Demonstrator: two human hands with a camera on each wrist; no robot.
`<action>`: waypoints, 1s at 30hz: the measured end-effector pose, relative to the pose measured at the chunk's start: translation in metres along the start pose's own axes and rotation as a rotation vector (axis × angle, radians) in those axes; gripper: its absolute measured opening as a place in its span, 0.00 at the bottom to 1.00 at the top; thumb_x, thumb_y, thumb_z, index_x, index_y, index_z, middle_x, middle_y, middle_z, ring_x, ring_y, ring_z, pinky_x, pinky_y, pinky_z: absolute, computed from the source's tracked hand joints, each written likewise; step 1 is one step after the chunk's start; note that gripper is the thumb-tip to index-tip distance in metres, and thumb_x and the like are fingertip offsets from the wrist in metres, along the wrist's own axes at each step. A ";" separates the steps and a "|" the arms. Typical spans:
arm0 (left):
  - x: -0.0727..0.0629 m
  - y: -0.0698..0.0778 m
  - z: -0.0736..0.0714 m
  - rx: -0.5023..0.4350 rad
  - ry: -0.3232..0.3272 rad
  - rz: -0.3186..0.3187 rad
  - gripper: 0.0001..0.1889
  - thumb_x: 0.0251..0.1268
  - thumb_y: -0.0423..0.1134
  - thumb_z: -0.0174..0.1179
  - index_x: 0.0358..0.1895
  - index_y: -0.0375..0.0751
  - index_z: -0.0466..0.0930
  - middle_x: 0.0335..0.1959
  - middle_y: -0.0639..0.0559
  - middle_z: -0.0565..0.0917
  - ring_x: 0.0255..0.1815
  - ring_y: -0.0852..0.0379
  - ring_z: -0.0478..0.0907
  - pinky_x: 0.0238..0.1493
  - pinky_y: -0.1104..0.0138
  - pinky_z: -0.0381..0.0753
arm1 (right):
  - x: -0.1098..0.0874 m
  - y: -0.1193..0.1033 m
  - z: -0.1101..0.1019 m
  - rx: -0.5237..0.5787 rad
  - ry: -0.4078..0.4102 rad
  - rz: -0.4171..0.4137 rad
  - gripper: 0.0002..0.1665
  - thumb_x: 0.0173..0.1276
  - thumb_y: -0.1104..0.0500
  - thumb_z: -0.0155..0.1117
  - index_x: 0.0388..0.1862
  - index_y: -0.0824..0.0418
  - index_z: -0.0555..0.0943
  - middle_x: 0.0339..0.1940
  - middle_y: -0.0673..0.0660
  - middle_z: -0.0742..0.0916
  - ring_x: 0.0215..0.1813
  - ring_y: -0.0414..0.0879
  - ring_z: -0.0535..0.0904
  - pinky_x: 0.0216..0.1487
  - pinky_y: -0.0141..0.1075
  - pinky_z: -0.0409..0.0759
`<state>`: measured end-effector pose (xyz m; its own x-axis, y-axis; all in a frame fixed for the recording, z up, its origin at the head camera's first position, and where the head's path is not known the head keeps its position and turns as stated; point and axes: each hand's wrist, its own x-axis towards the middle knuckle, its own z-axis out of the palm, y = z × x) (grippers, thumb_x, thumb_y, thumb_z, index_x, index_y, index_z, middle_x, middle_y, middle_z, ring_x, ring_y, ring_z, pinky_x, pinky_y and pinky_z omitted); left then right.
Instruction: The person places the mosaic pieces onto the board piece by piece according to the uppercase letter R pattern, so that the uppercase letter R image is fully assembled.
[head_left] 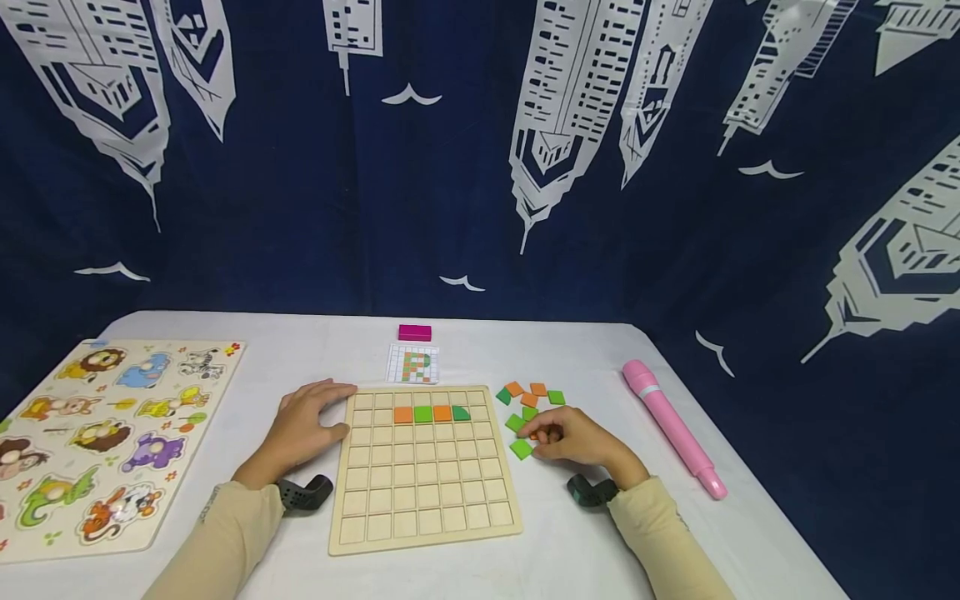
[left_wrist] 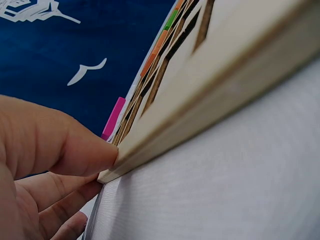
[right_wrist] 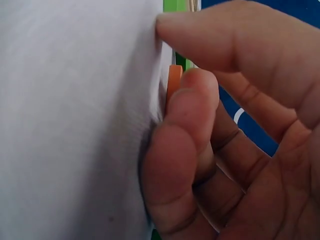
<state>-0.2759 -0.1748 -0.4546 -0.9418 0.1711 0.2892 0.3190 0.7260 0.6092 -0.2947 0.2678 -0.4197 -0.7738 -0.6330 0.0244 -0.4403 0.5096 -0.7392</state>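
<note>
My left hand (head_left: 303, 429) touches the upper left corner and left edge of a square wooden grid board (head_left: 426, 529). In the left wrist view, the thumb (left_wrist: 87, 152) rests against the board's rim (left_wrist: 150, 152). One grid row holds an orange tile (head_left: 403, 414), a green tile (head_left: 423, 414), another orange tile (head_left: 442, 413) and a dark green rounded tile (head_left: 461, 413). Right of the board, my right hand (head_left: 577, 437) reaches among loose tiles with bent fingers. An orange tile (right_wrist: 173, 82) lies by its fingertips; thumb and fingers stand apart.
A pattern card (head_left: 415, 365) lies beyond the board, with a magenta block (head_left: 415, 333) behind it. At the left is an animal puzzle board (head_left: 123, 454). A pink marker-shaped tube (head_left: 678, 433) lies at the right. Several loose tiles, including a green one (head_left: 556, 397), surround the right hand.
</note>
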 end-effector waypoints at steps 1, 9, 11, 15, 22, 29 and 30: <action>0.000 0.000 0.000 0.000 0.001 0.001 0.30 0.59 0.33 0.67 0.68 0.32 0.82 0.69 0.34 0.83 0.78 0.28 0.68 0.76 0.34 0.57 | 0.000 0.000 0.000 -0.001 0.000 0.003 0.14 0.65 0.74 0.73 0.50 0.75 0.88 0.30 0.47 0.81 0.30 0.34 0.71 0.33 0.25 0.71; -0.001 -0.001 -0.001 -0.009 0.003 0.000 0.30 0.59 0.34 0.68 0.68 0.32 0.82 0.69 0.34 0.82 0.78 0.28 0.68 0.77 0.34 0.56 | 0.002 -0.002 0.001 -0.004 0.019 0.042 0.12 0.63 0.70 0.78 0.46 0.72 0.89 0.29 0.46 0.81 0.29 0.35 0.72 0.33 0.26 0.71; -0.001 -0.001 0.000 -0.010 0.002 -0.001 0.30 0.59 0.34 0.68 0.68 0.32 0.82 0.69 0.34 0.82 0.78 0.28 0.68 0.77 0.34 0.56 | 0.002 -0.002 0.001 0.001 0.023 0.044 0.13 0.63 0.70 0.78 0.46 0.72 0.89 0.29 0.47 0.81 0.30 0.36 0.72 0.33 0.26 0.72; -0.001 -0.001 0.000 -0.017 0.000 -0.007 0.30 0.59 0.34 0.67 0.68 0.32 0.83 0.70 0.34 0.82 0.78 0.29 0.67 0.77 0.35 0.56 | 0.002 -0.004 0.000 0.019 0.018 0.038 0.12 0.63 0.70 0.78 0.45 0.72 0.87 0.31 0.48 0.83 0.31 0.37 0.74 0.35 0.27 0.74; 0.000 0.000 0.001 -0.015 -0.001 -0.015 0.30 0.59 0.34 0.67 0.68 0.32 0.83 0.70 0.34 0.82 0.79 0.29 0.67 0.77 0.35 0.56 | 0.004 -0.011 -0.003 0.057 -0.003 0.020 0.12 0.66 0.71 0.74 0.47 0.73 0.84 0.35 0.51 0.88 0.36 0.38 0.80 0.40 0.28 0.81; 0.000 -0.001 0.001 -0.013 -0.001 -0.020 0.30 0.59 0.34 0.67 0.68 0.32 0.83 0.70 0.34 0.82 0.79 0.29 0.67 0.77 0.35 0.56 | 0.019 -0.024 0.005 0.141 -0.002 0.030 0.15 0.67 0.72 0.72 0.50 0.75 0.82 0.36 0.57 0.91 0.33 0.38 0.81 0.36 0.29 0.81; 0.000 -0.001 0.002 -0.013 -0.002 -0.021 0.30 0.59 0.34 0.67 0.68 0.32 0.83 0.70 0.35 0.82 0.79 0.29 0.67 0.77 0.35 0.56 | 0.022 -0.027 0.008 0.159 -0.002 0.036 0.15 0.67 0.72 0.71 0.51 0.75 0.81 0.36 0.58 0.91 0.31 0.38 0.80 0.34 0.29 0.80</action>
<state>-0.2762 -0.1743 -0.4562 -0.9485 0.1568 0.2751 0.3003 0.7211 0.6244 -0.2962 0.2359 -0.4045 -0.7867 -0.6173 -0.0055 -0.3343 0.4336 -0.8368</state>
